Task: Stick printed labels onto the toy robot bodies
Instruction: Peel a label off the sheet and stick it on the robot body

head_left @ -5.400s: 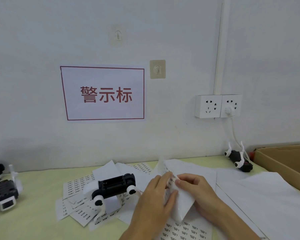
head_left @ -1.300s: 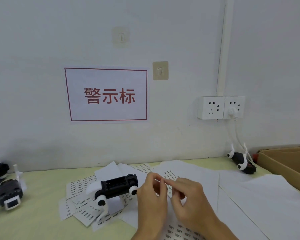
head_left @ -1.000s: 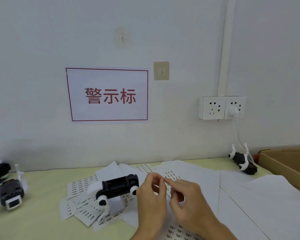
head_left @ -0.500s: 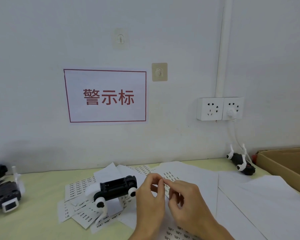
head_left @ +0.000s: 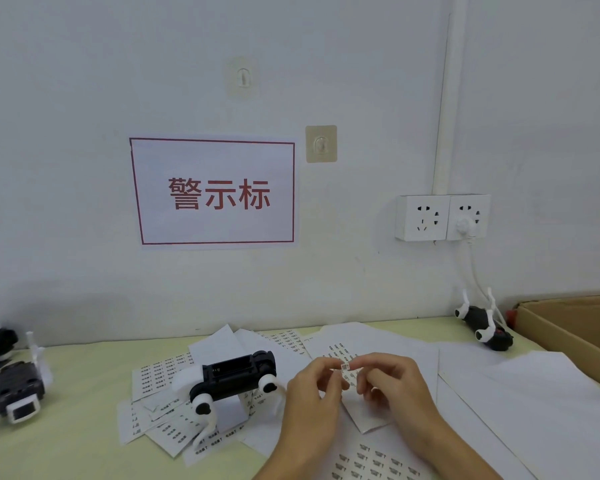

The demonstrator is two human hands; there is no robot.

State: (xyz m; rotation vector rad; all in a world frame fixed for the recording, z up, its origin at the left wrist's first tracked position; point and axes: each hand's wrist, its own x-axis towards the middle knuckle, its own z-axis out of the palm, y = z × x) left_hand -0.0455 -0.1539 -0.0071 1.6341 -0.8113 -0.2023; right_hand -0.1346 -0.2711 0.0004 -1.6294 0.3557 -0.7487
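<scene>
Fingertips of both hands met over the paper-strewn desk, pinching one small white printed label between them. The left hand and the right hand each had fingers curled onto that label, which sat clear of the white label sheets lying below. Which hand bore the main hold could not be told.

The black toy robot body with white wheel-like joints lay on its back to the left of the pinch, just beside the left hand, its long axis running roughly left to right, slightly raised at the right end. Judged from this layout, the label must travel leftward, and the left hand was the nearer one to steady the body.
</scene>
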